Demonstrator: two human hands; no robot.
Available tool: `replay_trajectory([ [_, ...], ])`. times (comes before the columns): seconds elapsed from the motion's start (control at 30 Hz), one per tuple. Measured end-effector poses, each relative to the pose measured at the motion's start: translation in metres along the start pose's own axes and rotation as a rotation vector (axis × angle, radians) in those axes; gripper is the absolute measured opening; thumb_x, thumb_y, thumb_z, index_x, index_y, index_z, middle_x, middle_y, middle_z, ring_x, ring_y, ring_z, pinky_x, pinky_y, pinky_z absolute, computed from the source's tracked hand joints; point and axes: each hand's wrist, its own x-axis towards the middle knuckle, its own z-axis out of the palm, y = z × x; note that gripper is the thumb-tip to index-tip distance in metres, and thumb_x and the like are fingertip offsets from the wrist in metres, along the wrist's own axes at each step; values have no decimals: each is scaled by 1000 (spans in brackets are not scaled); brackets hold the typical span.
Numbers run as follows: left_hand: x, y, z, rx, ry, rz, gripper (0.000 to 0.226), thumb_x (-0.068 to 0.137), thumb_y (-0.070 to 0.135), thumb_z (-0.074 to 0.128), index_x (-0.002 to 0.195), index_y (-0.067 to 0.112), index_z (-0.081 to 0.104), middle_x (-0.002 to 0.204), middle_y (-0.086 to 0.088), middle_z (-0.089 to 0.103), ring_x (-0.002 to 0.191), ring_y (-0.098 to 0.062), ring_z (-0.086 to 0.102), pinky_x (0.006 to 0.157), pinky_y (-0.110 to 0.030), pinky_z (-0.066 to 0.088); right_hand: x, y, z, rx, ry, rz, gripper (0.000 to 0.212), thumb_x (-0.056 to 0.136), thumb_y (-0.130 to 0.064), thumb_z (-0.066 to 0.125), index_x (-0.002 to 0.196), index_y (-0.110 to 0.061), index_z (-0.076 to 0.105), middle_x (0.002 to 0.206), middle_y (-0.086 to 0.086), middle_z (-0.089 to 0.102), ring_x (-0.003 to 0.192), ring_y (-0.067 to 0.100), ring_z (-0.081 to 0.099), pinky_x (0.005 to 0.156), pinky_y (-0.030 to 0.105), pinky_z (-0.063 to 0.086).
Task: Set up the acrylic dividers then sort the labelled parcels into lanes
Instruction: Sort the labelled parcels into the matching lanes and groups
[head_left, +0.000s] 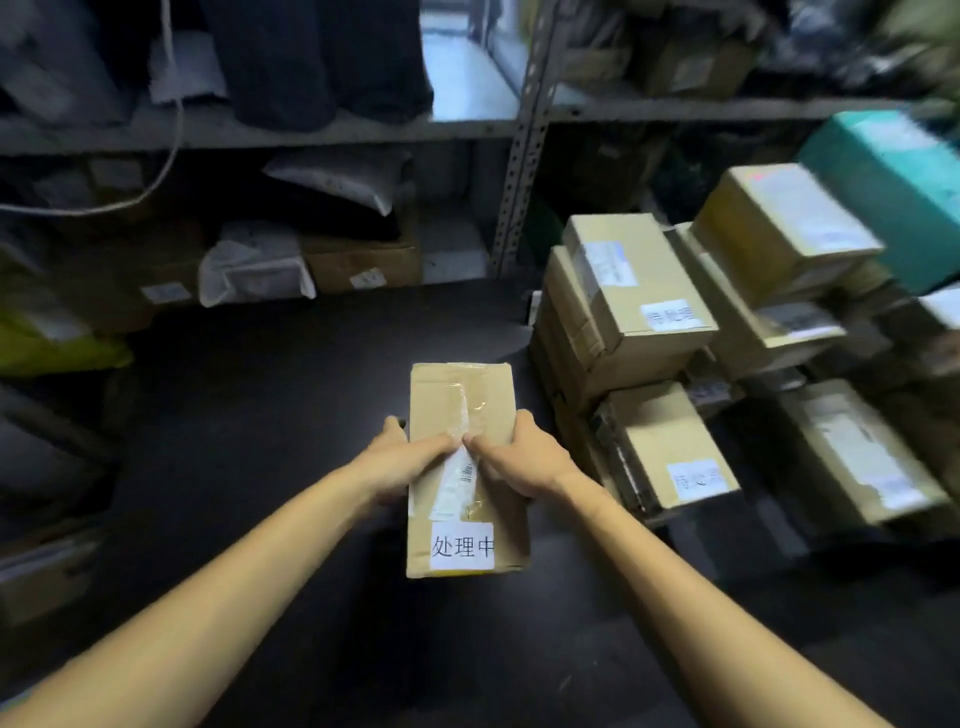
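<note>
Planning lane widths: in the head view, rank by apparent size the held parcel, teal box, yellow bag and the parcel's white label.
1. held parcel and teal box: look alike; the box is farther and cropped, so unranked
2. yellow bag
3. white label

Parcel storeroom: metal shelving, stacked labelled cardboard boxes.

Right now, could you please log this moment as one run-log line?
phase: sorting | parcel: labelled 处理中 | left hand: grips its left edge | right hand: grips its right edge | stacked boxes: at right
</note>
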Motion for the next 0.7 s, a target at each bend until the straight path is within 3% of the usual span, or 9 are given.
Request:
replay_trajectory([
  [0.13, -44, 17, -5, 58, -2, 162, 84, 76, 53, 75, 141, 18, 34, 129, -3, 58, 106, -21, 65, 71, -33, 59, -54, -8, -27, 28, 123, -39, 68, 82, -70, 54, 126, -18, 43, 127, 5, 62, 112, 28, 60, 79, 33, 44],
  [0.23, -74, 20, -3, 136, -56, 242, 84, 71, 64, 72, 135, 19, 41, 122, 1, 62, 104, -17, 66, 82, -40, 59, -89, -8, -41, 22, 158, -60, 76, 79, -72, 55, 131, -18, 45, 130, 2, 60, 115, 27, 59, 76, 33, 45],
  [0.3, -88, 22, 0, 181, -101, 272, 85, 66, 69, 69, 130, 17, 47, 115, 2, 67, 102, -18, 67, 89, -45, 58, -105, -3, -47, 28, 170, -64, 78, 79, -72, 56, 134, -17, 47, 132, 2, 60, 117, 27, 59, 85, 34, 50],
  [0.43, -109, 32, 15, 267, -150, 316, 88, 63, 75, 66, 127, 16, 51, 111, -1, 70, 101, -20, 68, 89, -46, 58, -126, 14, -61, 43, 194, -81, 77, 83, -69, 55, 137, -15, 47, 136, 6, 58, 122, 28, 57, 101, 42, 47],
  [0.7, -141, 53, 88, 268, -54, 358, 85, 61, 77, 65, 121, 21, 47, 108, 4, 65, 98, -13, 64, 79, -34, 54, -161, 69, -109, 64, 231, -161, 63, 89, -63, 53, 136, -22, 52, 134, 1, 60, 121, 26, 58, 102, 40, 45],
])
